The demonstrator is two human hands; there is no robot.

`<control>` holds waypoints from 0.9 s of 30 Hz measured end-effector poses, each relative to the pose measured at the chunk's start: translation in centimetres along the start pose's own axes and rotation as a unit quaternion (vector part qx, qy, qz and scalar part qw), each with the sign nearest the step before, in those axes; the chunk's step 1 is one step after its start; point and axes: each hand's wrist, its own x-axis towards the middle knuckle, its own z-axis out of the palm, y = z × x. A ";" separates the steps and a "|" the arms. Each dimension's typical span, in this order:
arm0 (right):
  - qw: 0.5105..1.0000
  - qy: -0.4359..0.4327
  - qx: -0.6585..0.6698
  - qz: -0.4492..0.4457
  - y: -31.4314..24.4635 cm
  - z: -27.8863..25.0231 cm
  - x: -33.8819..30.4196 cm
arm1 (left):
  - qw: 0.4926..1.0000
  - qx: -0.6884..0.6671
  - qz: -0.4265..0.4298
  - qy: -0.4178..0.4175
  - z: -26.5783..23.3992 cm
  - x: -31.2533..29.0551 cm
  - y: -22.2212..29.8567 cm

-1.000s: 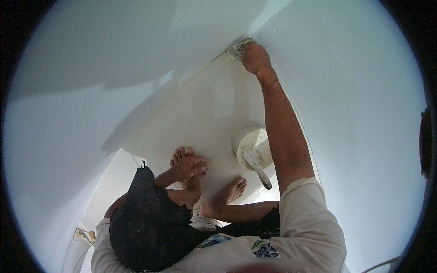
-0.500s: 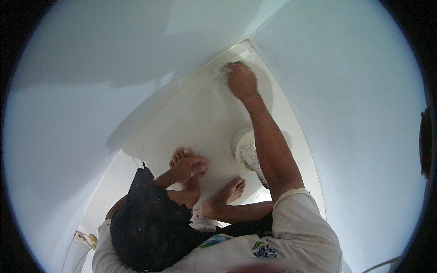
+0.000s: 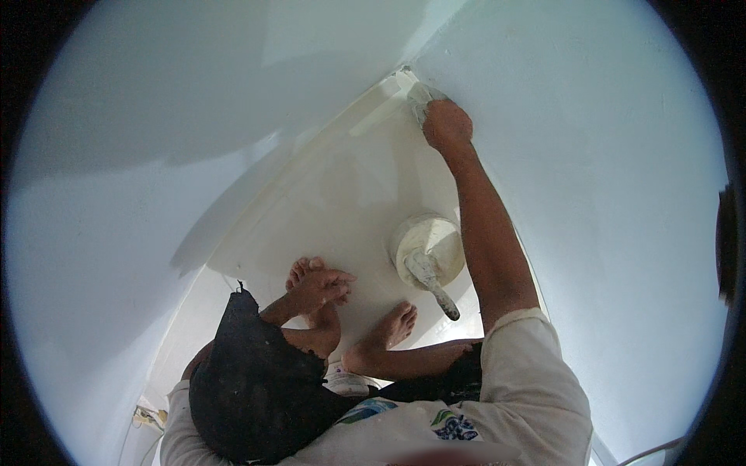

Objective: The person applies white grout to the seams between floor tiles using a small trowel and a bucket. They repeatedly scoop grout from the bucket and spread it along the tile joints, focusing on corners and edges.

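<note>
Pale item [image 3: 421, 95], partly hidden, kind unclear, right fingers [image 3: 438, 113] clamped on it, left fingers [image 3: 339, 277] apart

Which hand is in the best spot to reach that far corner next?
Probably the right hand: it's close to the corner, gripping a pale thing. The left hand is much farther back, by a foot.
</note>
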 end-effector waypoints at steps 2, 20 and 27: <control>0.999 0.030 0.037 -0.010 0.9 0.4 -1.7 | 1.000 -0.001 0.003 -0.001 0.0 0.0 -0.1; 0.984 0.149 0.097 0.024 -3.3 3.2 5.5 | 1.000 0.001 -0.021 0.016 0.4 -0.2 1.0; 0.979 0.024 0.141 -0.145 -2.2 1.7 1.5 | 0.997 -0.067 -0.022 0.009 0.3 -0.1 0.5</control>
